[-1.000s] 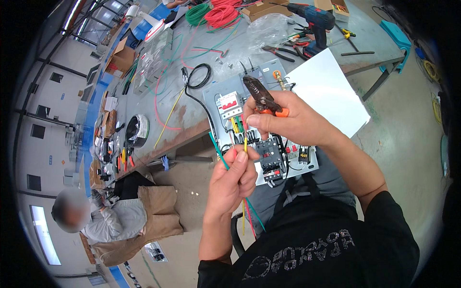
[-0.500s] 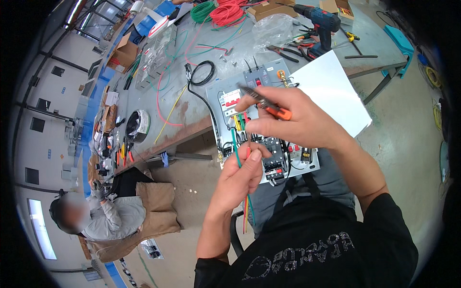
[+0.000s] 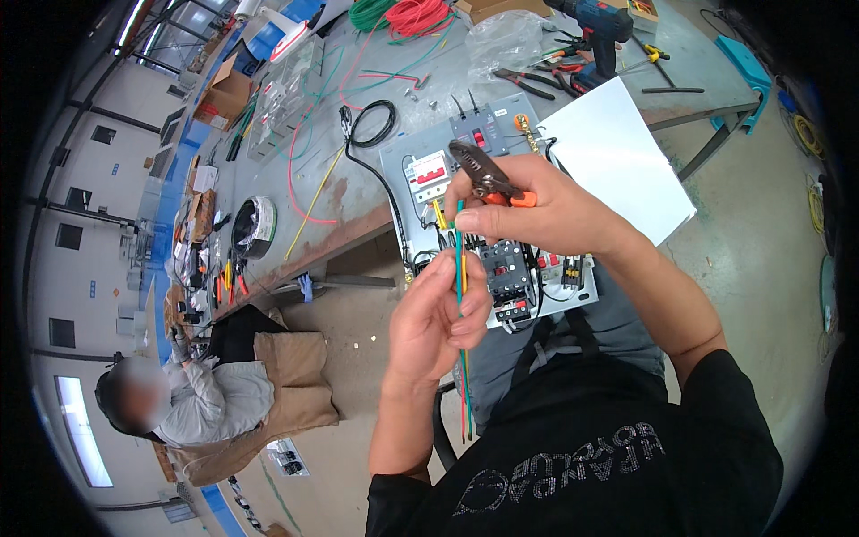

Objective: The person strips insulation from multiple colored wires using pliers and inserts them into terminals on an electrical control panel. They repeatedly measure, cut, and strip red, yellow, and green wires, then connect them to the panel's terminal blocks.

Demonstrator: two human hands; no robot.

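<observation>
My left hand (image 3: 431, 313) is closed around a small bundle of wires. A green wire (image 3: 460, 242) stands up from its fingers with a yellow wire (image 3: 464, 273) beside it, and red, green and yellow lengths hang below the fist. In my right hand (image 3: 555, 206) are wire strippers (image 3: 481, 168) with orange handles, their dark jaws pointing up and left. The right thumb and forefinger meet at the upper end of the green wire. Beneath both hands lies a grey mounting panel (image 3: 403, 148) carrying a breaker (image 3: 429, 174) and a black contactor (image 3: 507, 273).
A white sheet (image 3: 617, 166) lies right of the panel. Pliers (image 3: 528, 82), a cordless drill (image 3: 601, 36) and wire coils (image 3: 416, 22) are farther back on the metal table (image 3: 259, 268). A black cable (image 3: 371, 170) runs along the panel's left edge. Another person (image 3: 215, 394) sits at left.
My right hand has come down toward the left, its thumb and forefinger now at the green wire. The strippers have turned slightly. The left hand has shifted its hold; the red wire end no longer shows above it.
</observation>
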